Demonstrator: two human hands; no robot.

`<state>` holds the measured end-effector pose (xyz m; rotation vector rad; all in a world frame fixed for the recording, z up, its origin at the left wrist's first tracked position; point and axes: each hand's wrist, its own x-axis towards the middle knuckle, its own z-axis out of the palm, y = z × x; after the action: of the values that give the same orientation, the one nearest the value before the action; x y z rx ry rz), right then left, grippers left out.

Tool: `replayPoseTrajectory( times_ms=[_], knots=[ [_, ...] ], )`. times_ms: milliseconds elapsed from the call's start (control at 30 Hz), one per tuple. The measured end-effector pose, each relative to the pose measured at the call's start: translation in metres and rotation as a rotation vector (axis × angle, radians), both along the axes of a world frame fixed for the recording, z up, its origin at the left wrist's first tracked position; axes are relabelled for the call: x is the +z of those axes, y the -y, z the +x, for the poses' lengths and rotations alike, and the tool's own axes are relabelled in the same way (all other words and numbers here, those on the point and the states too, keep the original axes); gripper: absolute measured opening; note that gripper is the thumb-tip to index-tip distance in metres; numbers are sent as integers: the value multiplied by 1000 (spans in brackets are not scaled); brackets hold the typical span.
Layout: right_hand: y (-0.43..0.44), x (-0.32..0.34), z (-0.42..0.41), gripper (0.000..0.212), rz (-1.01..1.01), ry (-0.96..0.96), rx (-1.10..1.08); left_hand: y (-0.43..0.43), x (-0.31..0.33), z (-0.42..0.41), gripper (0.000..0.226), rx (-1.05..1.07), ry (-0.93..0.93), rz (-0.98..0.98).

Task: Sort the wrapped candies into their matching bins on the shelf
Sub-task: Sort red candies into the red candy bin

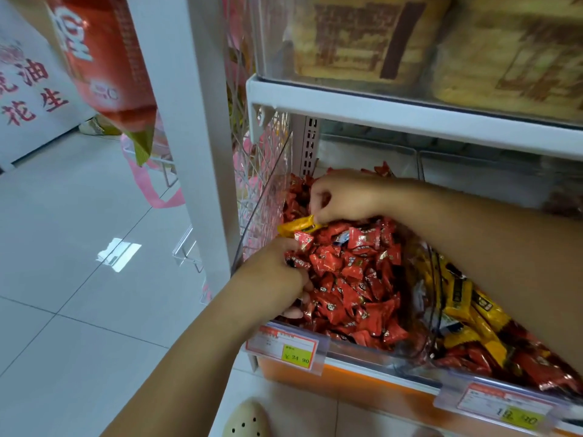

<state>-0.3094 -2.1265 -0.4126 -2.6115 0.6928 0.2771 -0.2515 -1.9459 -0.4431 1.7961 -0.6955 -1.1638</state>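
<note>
A clear bin (pixel 362 350) on the low shelf is full of red wrapped candies (pixel 356 279). My right hand (pixel 344 197) reaches across it from the right and pinches a yellow wrapped candy (pixel 296 224) above the bin's left side. My left hand (pixel 274 279) lies in the red pile at the bin's front left, fingers curled among the wrappers; whether it holds one is hidden. The bin to the right (pixel 467 310) holds yellow wrapped candies mixed with red ones, partly covered by my right forearm.
Price tags (pixel 285 346) (pixel 501 405) hang on the bins' front edge. A shelf above carries clear boxes of biscuits (pixel 362 39). A white upright post (pixel 202 152) and a wire rack (pixel 265 171) stand left of the bin. Tiled floor spreads to the left; a shoe (pixel 247 419) shows below.
</note>
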Motion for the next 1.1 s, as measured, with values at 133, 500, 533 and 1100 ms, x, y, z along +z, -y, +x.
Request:
replayPoseTrajectory(
  times_ms=[133, 500, 533, 1100],
  knots=[
    [5, 28, -29, 14, 140, 230, -147, 0, 0, -1, 46, 21, 5, -18],
    [-7, 16, -41, 26, -134, -266, 42, 1, 2, -3, 39, 27, 29, -76],
    [-8, 13, -39, 32, -186, -334, 55, 2, 1, -3, 39, 25, 28, -77],
    [-63, 43, -119, 19, 26, 390, -231, 13, 33, -45, 21, -33, -9, -438]
  ],
)
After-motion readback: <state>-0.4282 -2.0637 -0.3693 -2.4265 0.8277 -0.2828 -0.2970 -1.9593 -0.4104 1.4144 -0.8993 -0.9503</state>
